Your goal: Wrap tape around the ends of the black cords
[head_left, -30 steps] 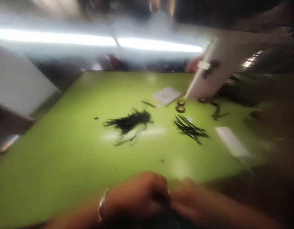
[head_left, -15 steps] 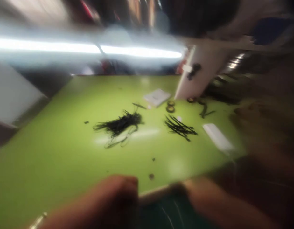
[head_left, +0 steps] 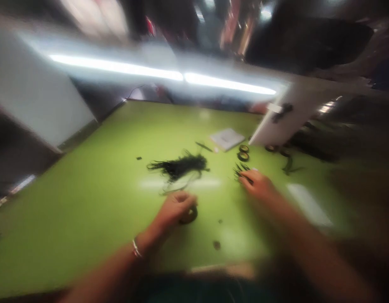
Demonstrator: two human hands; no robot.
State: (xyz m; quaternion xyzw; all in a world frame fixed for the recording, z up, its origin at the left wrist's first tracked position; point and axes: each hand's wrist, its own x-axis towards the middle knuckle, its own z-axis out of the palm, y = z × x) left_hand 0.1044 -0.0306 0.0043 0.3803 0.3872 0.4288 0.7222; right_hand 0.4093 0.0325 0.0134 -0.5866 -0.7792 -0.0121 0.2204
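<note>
My left hand (head_left: 177, 206) hovers over the near middle of the green table, its fingers closed on a dark roll of tape (head_left: 190, 216). Farther right, my right hand (head_left: 257, 182) reaches down to a small group of short black cables (head_left: 239, 172); its fingers close on them, partly covering them. Beyond my left hand lies a larger tangled heap of thin black cables (head_left: 182, 166). Two black tape rolls with yellow cores (head_left: 243, 156) lie just beyond my right hand. Motion blur softens the fingers of both hands.
A white booklet or flat box (head_left: 227, 139) and a dark pen-like stick (head_left: 203, 147) lie farther back. A white upright panel (head_left: 278, 122) stands at the back right. A white oblong object (head_left: 310, 204) sits right of my forearm. Small dark scraps (head_left: 216, 245) dot the green table (head_left: 87, 210).
Both hands have moved forward from the table's near edge. The tape roll now shows in my left hand, and my right hand has reached the short black cables. The view has shifted.
</note>
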